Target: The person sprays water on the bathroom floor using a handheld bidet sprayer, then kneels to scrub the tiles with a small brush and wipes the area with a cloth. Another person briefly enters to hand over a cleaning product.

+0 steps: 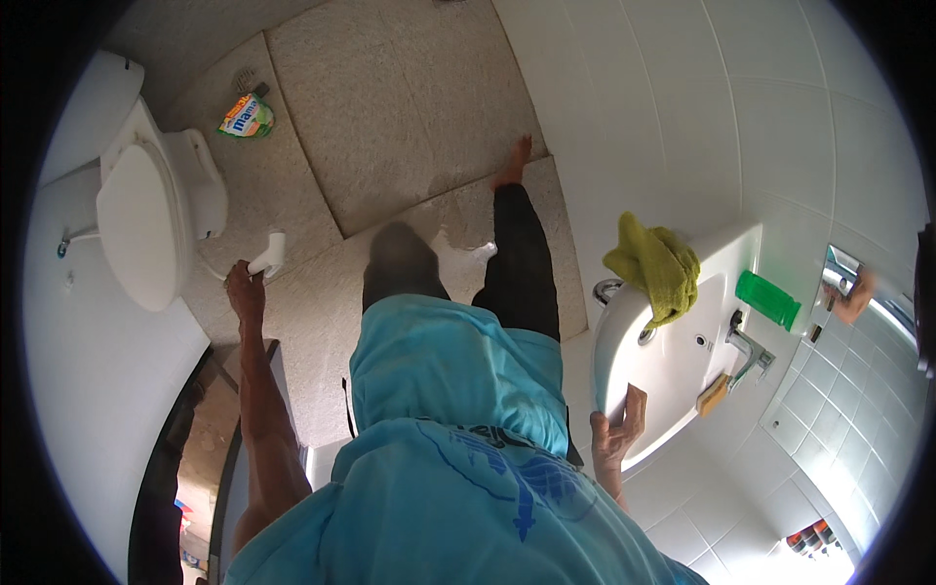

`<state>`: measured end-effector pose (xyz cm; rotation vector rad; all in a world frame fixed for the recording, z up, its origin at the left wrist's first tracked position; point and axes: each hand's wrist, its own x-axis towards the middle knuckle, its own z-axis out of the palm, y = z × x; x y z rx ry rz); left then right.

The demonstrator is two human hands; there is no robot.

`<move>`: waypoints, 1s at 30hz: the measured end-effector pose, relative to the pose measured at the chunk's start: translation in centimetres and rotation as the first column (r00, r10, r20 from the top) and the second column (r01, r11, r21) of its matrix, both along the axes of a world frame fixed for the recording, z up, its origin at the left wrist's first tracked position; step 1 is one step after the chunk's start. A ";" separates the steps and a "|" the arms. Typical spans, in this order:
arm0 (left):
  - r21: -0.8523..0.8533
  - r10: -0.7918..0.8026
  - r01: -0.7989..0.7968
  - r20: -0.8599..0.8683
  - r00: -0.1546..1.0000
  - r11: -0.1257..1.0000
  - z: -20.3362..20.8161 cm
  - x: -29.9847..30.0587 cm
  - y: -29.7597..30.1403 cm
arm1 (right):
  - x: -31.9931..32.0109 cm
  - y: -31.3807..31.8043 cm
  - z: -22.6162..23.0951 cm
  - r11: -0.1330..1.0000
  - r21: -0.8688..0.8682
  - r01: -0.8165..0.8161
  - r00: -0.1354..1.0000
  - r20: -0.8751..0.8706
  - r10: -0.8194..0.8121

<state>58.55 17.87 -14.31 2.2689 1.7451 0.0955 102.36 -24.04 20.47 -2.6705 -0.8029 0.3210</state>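
Held out to the left, my left hand [244, 291] is closed round a white hand-held bidet sprayer [272, 255], its head turned toward the floor. A pale hose runs from near this hand toward the toilet [146, 224], which stands to the left with its lid down. My right hand [617, 435] is at the near edge of the white washbasin [606, 366], the fingers straight and the thumb apart on the outer side. No object shows in it. A green towel [655, 268] hangs over the basin's far rim.
A green bottle [767, 298], a tap [749, 353] and a yellow sponge [713, 395] are along the basin's back. A colourful packet [246, 117] lies on the floor by a drain. Wet floor [458, 229] shines by my feet; a step edge [302, 136] crosses the floor.
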 end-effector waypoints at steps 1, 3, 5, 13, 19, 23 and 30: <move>0.018 -0.013 0.013 0.001 1.000 1.000 0.4 -0.3 -0.2 | 0.0 0.0 0.0 1.000 0.003 -0.001 1.000 -0.003 0.001; 0.037 -0.010 0.010 0.000 1.000 0.999 1.4 -0.9 -0.5 | 0.1 -0.1 0.0 1.000 0.014 -0.020 1.000 0.006 0.020; 0.004 0.000 0.000 -0.013 1.000 1.000 2.6 -1.6 -1.0 | 0.1 -0.2 0.0 1.000 0.007 -0.022 1.000 0.006 0.022; -0.017 0.023 -0.022 0.084 0.996 1.000 5.0 -3.3 -1.9 | -0.1 -0.5 -0.2 1.000 0.018 -0.022 1.000 0.012 0.022; 0.016 -0.014 0.012 0.107 0.994 1.000 4.8 -2.5 -1.6 | -0.1 -0.3 -0.1 0.999 0.016 -0.029 0.999 0.042 0.028; -0.071 -0.028 0.032 0.059 0.998 0.997 4.7 -1.6 -1.1 | -0.1 -0.2 0.1 1.000 0.023 0.011 1.000 -0.004 -0.011; -0.075 -0.068 0.067 -0.011 0.998 0.995 4.3 -1.4 0.9 | 0.1 -0.3 0.0 0.999 0.025 0.037 0.999 -0.016 -0.037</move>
